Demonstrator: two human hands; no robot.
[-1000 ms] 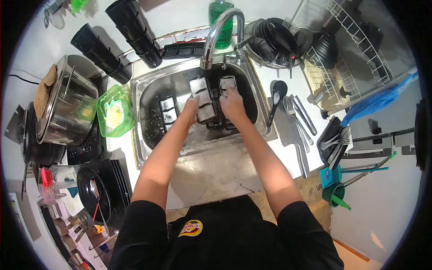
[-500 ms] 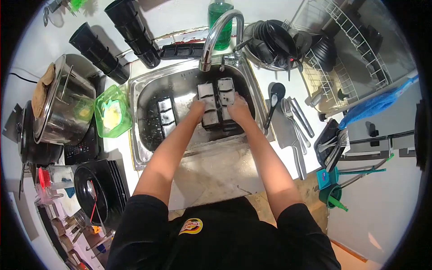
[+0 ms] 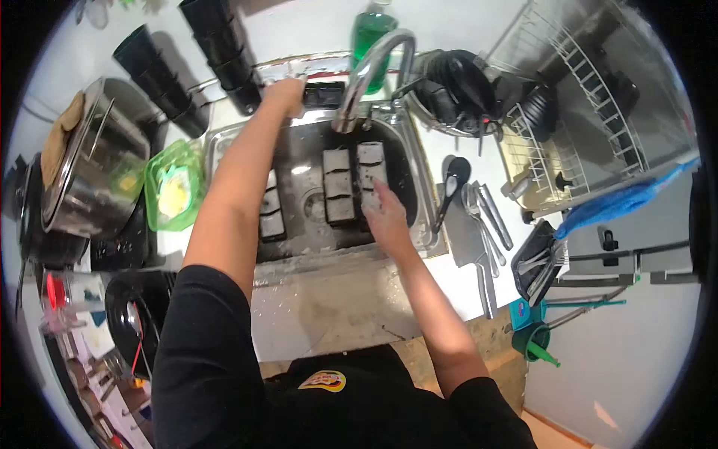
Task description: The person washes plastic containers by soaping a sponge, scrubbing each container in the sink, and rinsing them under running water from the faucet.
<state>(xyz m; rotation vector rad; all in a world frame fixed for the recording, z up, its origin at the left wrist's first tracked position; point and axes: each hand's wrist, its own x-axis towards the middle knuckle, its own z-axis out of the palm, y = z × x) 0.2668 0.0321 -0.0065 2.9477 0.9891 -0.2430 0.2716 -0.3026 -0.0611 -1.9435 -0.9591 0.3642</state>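
My left hand point(image 3: 285, 97) is at the sink's back rim, its fingers closed over the left end of a black divided tray point(image 3: 324, 94). Soap suds coat my right hand point(image 3: 387, 223), which is open with fingers apart at the front of the rightmost foam-covered divided tray point(image 3: 371, 159). Beside that one lies a second foamy divided tray point(image 3: 339, 183) in the steel sink point(image 3: 299, 142). A third foamy tray point(image 3: 271, 217) sits at the left, partly hidden by my left forearm.
The faucet point(image 3: 374, 67) arches over the sink, with a green liquid bottle point(image 3: 370, 34) behind it. Stacked black cups point(image 3: 161, 82) and a green container point(image 3: 173, 187) stand left. On the right are a ladle point(image 3: 451, 187), cutlery point(image 3: 486, 224), a dish pile point(image 3: 460, 86) and a wire rack point(image 3: 591, 82).
My left hand has left the middle foamy tray and reached up-left to the black tray on the back rim. My right hand has slid toward the front of the rightmost tray and opened.
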